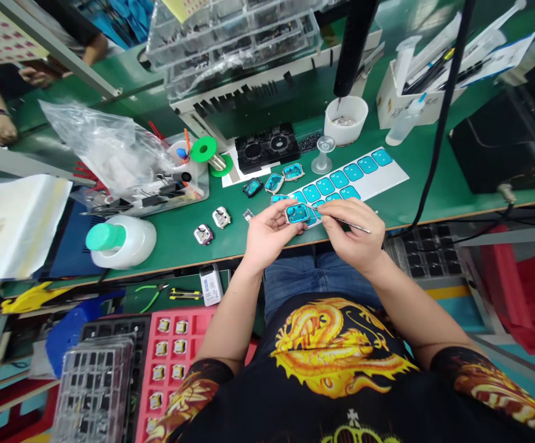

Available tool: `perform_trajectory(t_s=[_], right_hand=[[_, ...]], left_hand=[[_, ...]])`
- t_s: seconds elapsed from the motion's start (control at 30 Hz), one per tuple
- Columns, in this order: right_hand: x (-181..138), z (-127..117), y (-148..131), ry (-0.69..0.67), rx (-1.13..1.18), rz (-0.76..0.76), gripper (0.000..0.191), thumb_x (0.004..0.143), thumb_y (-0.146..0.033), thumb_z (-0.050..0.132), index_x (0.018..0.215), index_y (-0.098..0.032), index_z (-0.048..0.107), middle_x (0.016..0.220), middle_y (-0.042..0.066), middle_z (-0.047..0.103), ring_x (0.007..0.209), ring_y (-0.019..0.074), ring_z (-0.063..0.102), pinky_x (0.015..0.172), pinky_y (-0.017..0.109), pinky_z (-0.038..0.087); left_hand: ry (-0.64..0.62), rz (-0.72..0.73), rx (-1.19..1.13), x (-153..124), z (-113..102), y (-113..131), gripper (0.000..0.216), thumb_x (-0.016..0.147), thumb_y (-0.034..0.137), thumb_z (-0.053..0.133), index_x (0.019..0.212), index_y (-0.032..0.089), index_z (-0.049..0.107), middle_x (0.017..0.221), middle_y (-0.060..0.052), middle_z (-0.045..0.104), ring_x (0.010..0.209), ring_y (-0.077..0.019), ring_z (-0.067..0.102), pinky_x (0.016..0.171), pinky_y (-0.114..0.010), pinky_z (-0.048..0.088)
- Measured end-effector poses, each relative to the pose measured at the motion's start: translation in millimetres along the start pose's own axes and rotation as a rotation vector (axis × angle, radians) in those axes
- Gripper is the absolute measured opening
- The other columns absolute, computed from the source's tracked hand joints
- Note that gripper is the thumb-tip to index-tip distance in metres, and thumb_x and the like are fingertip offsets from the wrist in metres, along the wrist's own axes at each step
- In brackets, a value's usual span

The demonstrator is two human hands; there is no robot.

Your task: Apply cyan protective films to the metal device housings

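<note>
My left hand (271, 232) holds a small squarish watch case (297, 213) with a blue film on its face, pinched between thumb and fingers. In my right hand (356, 235) are thin metal tweezers (354, 226), their tips pointing left towards the case. Whether the tips touch it is too small to tell. Behind and partly under my hands lies a white sheet (385, 184) of blue rounded-square stickers (339, 179). Just beyond my left hand sit more cases with blue faces, one silver (274, 183) and one black (252, 187).
Two open watch cases (221, 217) lie left of my hands. A white bottle with a green cap (131, 241), a solder wire spool (220, 163) and a white cup (347, 120) stand on the green bench. A black cable (438, 135) hangs at right. Another person's hand (2, 128) shows far left.
</note>
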State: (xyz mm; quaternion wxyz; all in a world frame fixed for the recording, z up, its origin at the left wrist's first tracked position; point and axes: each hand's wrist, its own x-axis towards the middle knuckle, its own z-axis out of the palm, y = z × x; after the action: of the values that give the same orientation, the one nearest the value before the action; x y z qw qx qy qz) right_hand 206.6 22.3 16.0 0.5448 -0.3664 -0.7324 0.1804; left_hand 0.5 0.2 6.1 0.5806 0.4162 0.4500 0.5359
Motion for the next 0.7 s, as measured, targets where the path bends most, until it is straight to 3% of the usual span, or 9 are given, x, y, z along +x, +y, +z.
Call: perform_trajectory(t_s=[0.43,0.7], right_hand=[[1,-10,-15,-0.093,-0.041,-0.013,0.015,0.093,-0.015,0.074,0.101,-0.027,0.08,0.093,0.003,0.085,0.082,0.0232,0.08,0.079,0.042,0.063],[7,4,-14,-0.086,0.13,0.205,0.011,0.093,-0.019,0.076,0.094,-0.028,0.084,0.093,0.002,0.085,0.085,0.0221,0.08,0.073,0.036,0.063]], left_hand=[[0.047,-0.001,0.004,0,5,-6,0.056,0.077,0.029,0.099,0.128,0.021,0.078,0.103,-0.004,0.084,0.086,-0.019,0.082,0.086,-0.037,0.071],[-0.042,-0.022,0.012,2,-1,-8,0.059,0.078,0.034,0.099,0.131,0.023,0.078,0.104,-0.005,0.084,0.092,-0.0224,0.083,0.093,-0.042,0.07]])
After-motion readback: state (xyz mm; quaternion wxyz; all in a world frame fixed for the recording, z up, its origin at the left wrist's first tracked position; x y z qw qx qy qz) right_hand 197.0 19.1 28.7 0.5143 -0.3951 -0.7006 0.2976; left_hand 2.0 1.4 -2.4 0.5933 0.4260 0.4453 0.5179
